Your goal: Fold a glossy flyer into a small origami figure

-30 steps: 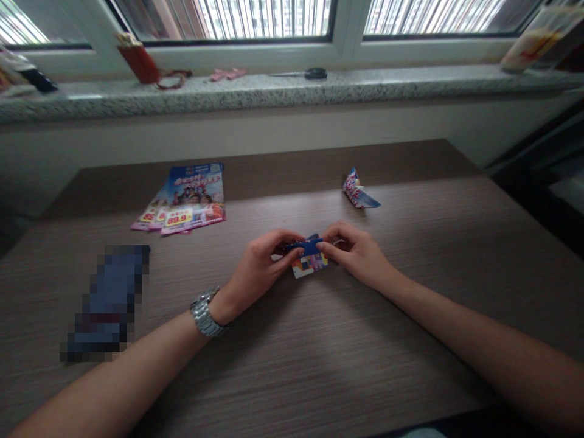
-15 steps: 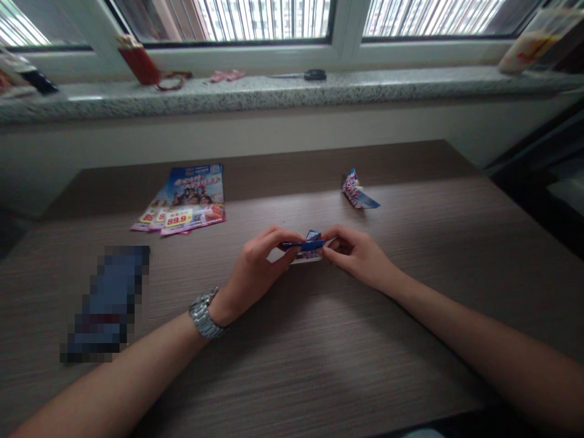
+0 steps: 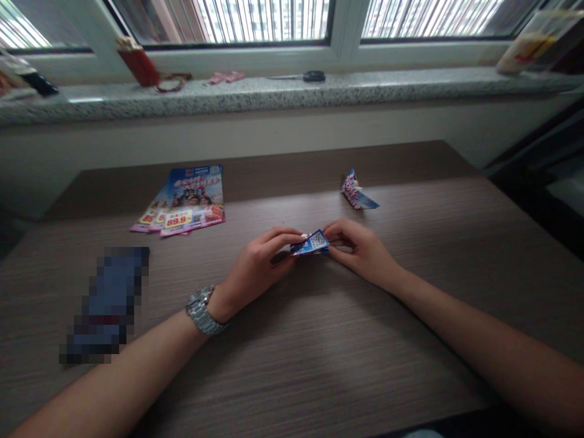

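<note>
A small piece of folded printed paper (image 3: 312,243), blue with a QR code on its upper face, is held just over the middle of the brown table (image 3: 274,365). My left hand (image 3: 260,264) pinches its left end, fingers on top and thumb below. At its right end, my right hand (image 3: 360,248) grips the edge between thumb and fingers. Beyond my right hand stands another folded paper shape (image 3: 357,193), pointed and touched by neither hand. The underside of the held paper is hidden.
Several fanned flyers (image 3: 196,198) lie at the back left. Nearer on the left is a pixelated dark flat object (image 3: 109,301), close to my left forearm. Along the stone windowsill (image 3: 255,97) sit a red case (image 3: 138,62), pink items (image 3: 227,77) and a black-handled tool (image 3: 314,76).
The held paper has turned so that its QR-code face now shows, where mostly a narrow blue fold was visible. Both hands have shifted slightly with it.
</note>
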`<state>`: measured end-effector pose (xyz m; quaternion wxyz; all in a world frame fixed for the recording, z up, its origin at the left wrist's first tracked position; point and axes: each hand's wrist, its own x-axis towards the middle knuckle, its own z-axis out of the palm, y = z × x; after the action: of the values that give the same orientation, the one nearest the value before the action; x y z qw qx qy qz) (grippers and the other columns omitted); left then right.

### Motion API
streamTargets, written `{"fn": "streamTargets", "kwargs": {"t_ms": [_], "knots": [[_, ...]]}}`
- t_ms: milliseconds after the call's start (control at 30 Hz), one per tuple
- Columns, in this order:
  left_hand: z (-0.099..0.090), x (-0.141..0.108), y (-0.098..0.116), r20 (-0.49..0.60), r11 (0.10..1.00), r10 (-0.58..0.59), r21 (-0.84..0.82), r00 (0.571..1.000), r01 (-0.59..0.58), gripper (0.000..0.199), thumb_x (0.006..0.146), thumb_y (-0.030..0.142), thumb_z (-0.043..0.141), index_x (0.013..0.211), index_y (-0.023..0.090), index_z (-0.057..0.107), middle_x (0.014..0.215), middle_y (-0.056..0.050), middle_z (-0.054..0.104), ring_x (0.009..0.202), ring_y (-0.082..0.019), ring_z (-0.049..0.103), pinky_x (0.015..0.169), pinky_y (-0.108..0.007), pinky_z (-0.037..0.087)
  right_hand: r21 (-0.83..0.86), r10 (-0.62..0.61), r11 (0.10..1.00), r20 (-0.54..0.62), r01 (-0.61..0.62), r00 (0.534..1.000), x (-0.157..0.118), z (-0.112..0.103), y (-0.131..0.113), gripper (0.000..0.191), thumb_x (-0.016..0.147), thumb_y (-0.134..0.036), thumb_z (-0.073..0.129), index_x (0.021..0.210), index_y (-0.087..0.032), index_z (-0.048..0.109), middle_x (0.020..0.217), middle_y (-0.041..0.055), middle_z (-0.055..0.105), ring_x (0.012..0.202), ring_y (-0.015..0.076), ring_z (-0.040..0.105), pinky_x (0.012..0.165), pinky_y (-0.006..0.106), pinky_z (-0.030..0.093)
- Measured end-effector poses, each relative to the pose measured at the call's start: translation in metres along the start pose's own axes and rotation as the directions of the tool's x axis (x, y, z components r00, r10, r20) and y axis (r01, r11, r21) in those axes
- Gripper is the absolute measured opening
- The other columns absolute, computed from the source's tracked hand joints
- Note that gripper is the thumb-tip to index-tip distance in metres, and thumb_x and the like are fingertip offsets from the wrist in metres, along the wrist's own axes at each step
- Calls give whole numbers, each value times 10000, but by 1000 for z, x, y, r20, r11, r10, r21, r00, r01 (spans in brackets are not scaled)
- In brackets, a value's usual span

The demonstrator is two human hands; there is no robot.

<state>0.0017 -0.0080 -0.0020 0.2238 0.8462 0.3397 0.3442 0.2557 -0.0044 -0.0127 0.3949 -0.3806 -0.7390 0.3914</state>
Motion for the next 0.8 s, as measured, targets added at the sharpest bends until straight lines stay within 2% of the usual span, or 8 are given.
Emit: {"fn": "streamTargets", "kwargs": {"t_ms": [133,400,633,800], "knots": [[1,-1,-3,73,999,11,38,997,-14,348,918,84,644,1243,206,641,1218,-57,695,1088,-166,670,973,-307,541,-103,-69,992,41,73,997,2,-2,1,128,905,-138,651,1010,-211,643,1057,74,667,999,214,671,886,370,592],[4,-3,-9,129,995,7,93,992,-19,362,947,163,636,1304,217,614,1292,-81,658,1156,-200,648,1014,-357,542,-264,-178,943,117,204,977,4,-6,5,194,936,-104,589,1082,-222,637,1101,79,706,1035,220,669,910,382,555],[3,-3,-9,173,985,25,164,985,-54,371,972,229,621,1341,242,595,1329,-86,637,1189,-222,631,1021,-397,535,-329,-153,923,167,201,974,2,-7,13,322,987,-91,462,1231,-222,627,1218,100,697,1134,226,659,994,409,534],[1,-3,-7,232,963,21,257,972,-82,485,912,353,712,1364,236,582,1335,-107,626,1193,-273,611,1028,-462,517,-314,-163,927,156,206,974,3,-7,7,321,1000,-97,434,1215,-211,643,1219,108,702,1138,224,660,992,402,531]]}}
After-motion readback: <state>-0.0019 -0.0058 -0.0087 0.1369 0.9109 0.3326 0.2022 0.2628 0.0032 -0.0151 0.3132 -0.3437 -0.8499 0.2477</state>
